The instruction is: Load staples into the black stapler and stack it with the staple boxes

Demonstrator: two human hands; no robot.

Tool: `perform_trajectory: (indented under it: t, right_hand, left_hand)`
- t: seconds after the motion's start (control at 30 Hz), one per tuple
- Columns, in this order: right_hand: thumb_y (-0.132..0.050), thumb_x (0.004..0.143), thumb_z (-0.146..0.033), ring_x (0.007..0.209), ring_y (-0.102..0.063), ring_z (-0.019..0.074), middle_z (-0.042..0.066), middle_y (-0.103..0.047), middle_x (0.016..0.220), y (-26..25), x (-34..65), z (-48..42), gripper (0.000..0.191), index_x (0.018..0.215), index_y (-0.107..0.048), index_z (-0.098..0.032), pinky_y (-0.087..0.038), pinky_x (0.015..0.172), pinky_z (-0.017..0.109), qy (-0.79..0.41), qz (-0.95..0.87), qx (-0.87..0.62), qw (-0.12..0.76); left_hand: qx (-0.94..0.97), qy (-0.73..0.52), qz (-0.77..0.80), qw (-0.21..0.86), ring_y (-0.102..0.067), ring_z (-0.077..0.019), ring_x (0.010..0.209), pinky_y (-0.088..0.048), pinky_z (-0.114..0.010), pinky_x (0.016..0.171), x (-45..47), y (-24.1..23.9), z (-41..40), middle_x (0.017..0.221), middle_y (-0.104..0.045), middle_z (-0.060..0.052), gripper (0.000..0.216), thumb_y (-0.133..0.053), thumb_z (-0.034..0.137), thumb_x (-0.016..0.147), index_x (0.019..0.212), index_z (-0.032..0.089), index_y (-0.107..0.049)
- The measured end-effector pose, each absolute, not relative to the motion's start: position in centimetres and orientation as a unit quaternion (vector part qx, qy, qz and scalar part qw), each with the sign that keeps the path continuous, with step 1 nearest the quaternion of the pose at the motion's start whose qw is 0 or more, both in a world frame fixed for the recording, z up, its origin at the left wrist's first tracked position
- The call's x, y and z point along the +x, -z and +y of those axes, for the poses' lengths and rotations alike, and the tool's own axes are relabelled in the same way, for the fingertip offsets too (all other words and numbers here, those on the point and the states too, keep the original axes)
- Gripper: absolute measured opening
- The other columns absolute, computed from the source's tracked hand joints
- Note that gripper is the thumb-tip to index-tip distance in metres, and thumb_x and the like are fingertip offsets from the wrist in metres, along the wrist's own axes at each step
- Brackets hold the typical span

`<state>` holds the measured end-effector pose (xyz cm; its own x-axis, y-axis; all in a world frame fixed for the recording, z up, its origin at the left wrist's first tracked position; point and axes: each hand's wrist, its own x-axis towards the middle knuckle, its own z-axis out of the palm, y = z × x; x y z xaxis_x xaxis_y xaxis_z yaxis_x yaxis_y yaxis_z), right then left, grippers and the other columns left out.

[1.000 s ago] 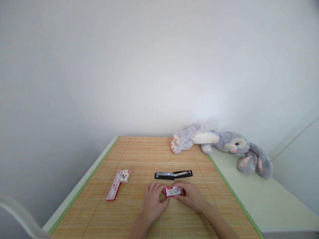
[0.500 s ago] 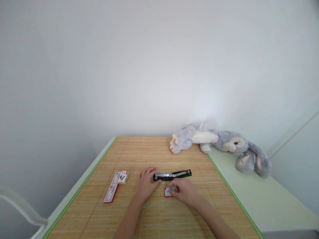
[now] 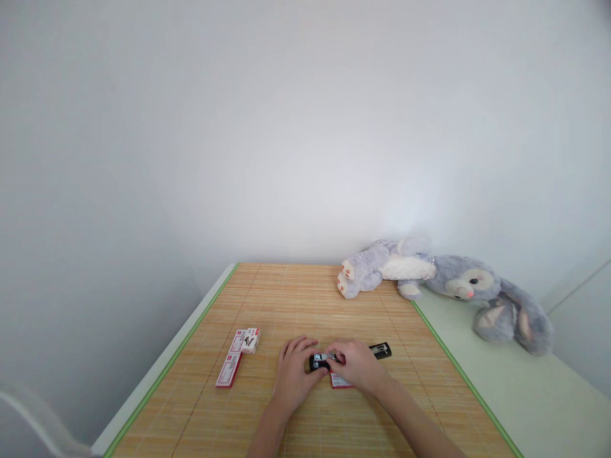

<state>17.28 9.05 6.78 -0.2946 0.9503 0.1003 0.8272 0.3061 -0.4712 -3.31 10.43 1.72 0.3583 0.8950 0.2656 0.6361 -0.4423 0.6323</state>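
A black stapler lies opened out on the mat, its metal channel facing up near the left end. My left hand steadies that left end between thumb and fingers. Over the middle of the stapler is my right hand, thumb and fingertips pinched together at the channel. Whatever sits in that pinch is too small and covered to make out. Partly hidden under my right hand, a small red and white box lies just in front of the stapler.
Left of my hands lie two flat red and white boxes and a small white box with a stapler picture. A grey plush rabbit lies along the back right. The bamboo mat has green edging.
My right hand has moved from the small red and white box up onto the stapler's channel. My left hand stays at the stapler's left end. The whole view has shifted slightly.
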Motion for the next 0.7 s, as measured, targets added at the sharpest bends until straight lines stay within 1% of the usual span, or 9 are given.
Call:
perform_trajectory:
  t: [0.23, 0.37, 0.47, 0.53, 0.63, 0.7]
  right_hand:
    - [-0.063, 0.088, -0.032, 0.071, -0.060, 0.0156, 0.000, -0.071, 0.077, -7.6, 17.1, 8.8, 0.017, 0.096, -0.078, -0.029, -0.035, 0.066, 0.025, -0.160, -0.785, -0.573, 0.172]
    - [-0.063, 0.088, -0.032, 0.071, -0.061, 0.0157, 0.000, -0.071, 0.077, -7.7, 16.9, 8.7, 0.018, 0.098, -0.078, -0.029, -0.036, 0.066, 0.025, -0.158, -0.780, -0.583, 0.164]
    - [-0.067, 0.086, -0.035, 0.076, -0.064, 0.0168, 0.001, -0.074, 0.083, -7.8, 17.4, 8.7, 0.021, 0.104, -0.077, -0.029, -0.038, 0.067, 0.025, -0.153, -0.774, -0.593, 0.160]
    - [-0.066, 0.087, -0.038, 0.078, -0.065, 0.0178, 0.002, -0.075, 0.087, -7.8, 18.1, 8.8, 0.023, 0.105, -0.076, -0.027, -0.038, 0.068, 0.025, -0.145, -0.763, -0.609, 0.160]
    - [-0.067, 0.086, -0.040, 0.076, -0.065, 0.0192, 0.004, -0.075, 0.082, -7.7, 18.9, 8.8, 0.018, 0.090, -0.078, -0.026, -0.037, 0.068, 0.027, -0.141, -0.751, -0.627, 0.150]
    - [-0.069, 0.085, -0.039, 0.074, -0.065, 0.0192, 0.003, -0.075, 0.078, -7.5, 18.7, 8.5, 0.016, 0.084, -0.079, -0.027, -0.037, 0.067, 0.027, -0.148, -0.752, -0.626, 0.144]
  left_hand:
    - [0.793, -0.300, 0.481, 0.223, -0.048, -0.0275, 0.136, -0.025, -0.050, 0.120, -3.3, -2.1, 10.4, 0.135, -0.066, 0.003, 0.035, -0.081, 0.041, 0.076, 0.110, 0.039, -0.074]
    - [0.791, -0.300, 0.484, 0.225, -0.047, -0.0270, 0.137, -0.024, -0.050, 0.120, -3.3, -2.1, 10.4, 0.135, -0.066, 0.004, 0.035, -0.082, 0.039, 0.075, 0.109, 0.039, -0.074]
    - [0.790, -0.300, 0.484, 0.227, -0.047, -0.0273, 0.137, -0.024, -0.050, 0.120, -3.3, -2.1, 10.4, 0.136, -0.066, 0.003, 0.036, -0.082, 0.040, 0.075, 0.110, 0.039, -0.074]
    - [0.789, -0.301, 0.484, 0.229, -0.047, -0.0271, 0.137, -0.024, -0.050, 0.121, -3.4, -2.1, 10.4, 0.136, -0.066, 0.003, 0.036, -0.081, 0.040, 0.075, 0.110, 0.039, -0.074]
    - [0.788, -0.302, 0.484, 0.232, -0.047, -0.0265, 0.137, -0.024, -0.048, 0.121, -3.4, -2.0, 10.4, 0.136, -0.066, 0.004, 0.035, -0.082, 0.039, 0.074, 0.108, 0.038, -0.075]
    - [0.786, -0.302, 0.485, 0.233, -0.047, -0.0270, 0.137, -0.026, -0.048, 0.120, -3.4, -2.0, 10.5, 0.136, -0.066, 0.003, 0.035, -0.082, 0.039, 0.074, 0.108, 0.037, -0.075]
